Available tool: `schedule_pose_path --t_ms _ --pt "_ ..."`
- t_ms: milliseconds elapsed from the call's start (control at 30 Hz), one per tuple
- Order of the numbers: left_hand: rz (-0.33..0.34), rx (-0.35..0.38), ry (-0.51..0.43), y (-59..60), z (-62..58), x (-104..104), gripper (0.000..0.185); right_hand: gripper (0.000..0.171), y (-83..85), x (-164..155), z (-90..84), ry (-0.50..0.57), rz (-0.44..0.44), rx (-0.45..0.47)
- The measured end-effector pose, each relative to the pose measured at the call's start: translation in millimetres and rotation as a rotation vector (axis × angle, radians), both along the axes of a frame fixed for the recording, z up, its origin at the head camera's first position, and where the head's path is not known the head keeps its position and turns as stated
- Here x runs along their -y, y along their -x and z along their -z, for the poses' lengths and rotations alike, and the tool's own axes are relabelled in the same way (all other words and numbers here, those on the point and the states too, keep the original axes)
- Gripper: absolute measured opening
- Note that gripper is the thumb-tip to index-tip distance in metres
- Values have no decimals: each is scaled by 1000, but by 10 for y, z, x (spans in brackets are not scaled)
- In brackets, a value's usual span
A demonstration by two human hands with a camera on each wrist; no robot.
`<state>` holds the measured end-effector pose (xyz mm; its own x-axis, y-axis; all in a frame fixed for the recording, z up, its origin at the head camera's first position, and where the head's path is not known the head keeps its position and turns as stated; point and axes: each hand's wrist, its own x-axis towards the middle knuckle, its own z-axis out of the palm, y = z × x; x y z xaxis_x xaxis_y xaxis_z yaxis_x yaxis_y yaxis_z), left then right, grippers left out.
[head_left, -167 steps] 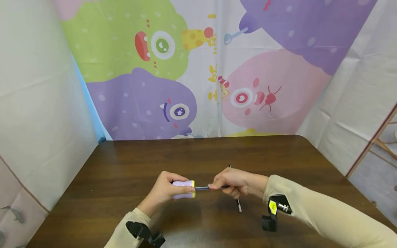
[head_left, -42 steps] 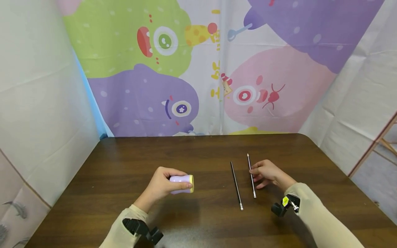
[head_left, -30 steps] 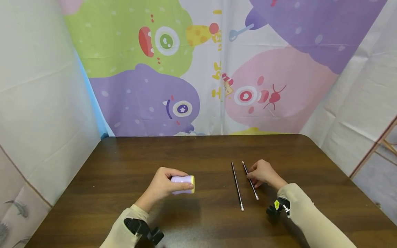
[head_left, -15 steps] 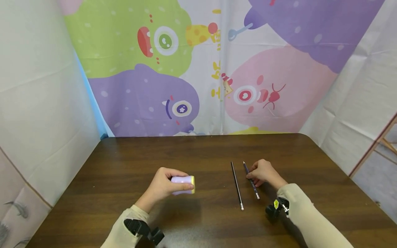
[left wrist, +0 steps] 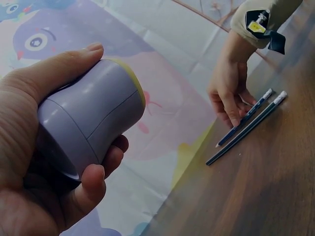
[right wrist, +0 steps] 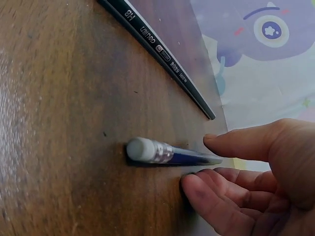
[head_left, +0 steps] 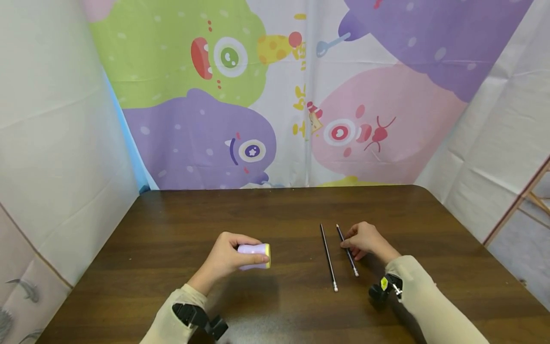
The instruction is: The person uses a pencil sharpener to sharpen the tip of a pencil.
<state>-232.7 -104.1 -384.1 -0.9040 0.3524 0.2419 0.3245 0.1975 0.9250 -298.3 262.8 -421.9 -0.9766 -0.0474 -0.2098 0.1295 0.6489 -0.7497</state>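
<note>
Left hand (head_left: 225, 253), on my feed: curled round the lilac cylinder (left wrist: 96, 115), left of the black pencil (head_left: 328, 257). Blue pencil (head_left: 350, 260): just right of the black pencil. Right hand (head_left: 366, 239): thumb and fingers parted astride the blue pencil; contact, I cannot tell.

The black pencil (right wrist: 160, 55), lying to the left of the right hand's (head_left: 365, 239) grip, carries the marking HB (right wrist: 129, 14) on its barrel. Further along the same face — lettering, an oval badge (right wrist: 165, 52) and finer characters; I cannot read these with certainty. Blue pencil (left wrist: 252, 112), at the right fingertips: pale marks, too small to read. Backdrop (head_left: 285, 86), beyond both grips: yellow characters (head_left: 299, 98), turned sideways — not legible to me.
</note>
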Motion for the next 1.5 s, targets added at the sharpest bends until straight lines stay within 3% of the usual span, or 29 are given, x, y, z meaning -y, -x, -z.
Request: schedule_pose_path --t_ms 367,600,733,967,1500 --pt "-8 5 3 -1 -5 5 33 30 -54 58 -203 -73 -30 -71" --pt "-9 -1 -2 1 -5 9 32 31 -139 263 -321 45 -121 7" --pt "-9 -4 1 5 -1 13 33 26 -191 388 -283 4 -145 71" --pt "-12 -4 -11 22 10 17 33 29 -200 480 -138 -140 -141 96" --pt "8 4 -34 36 5 38 37 22 -179 508 -34 -141 -123 58"
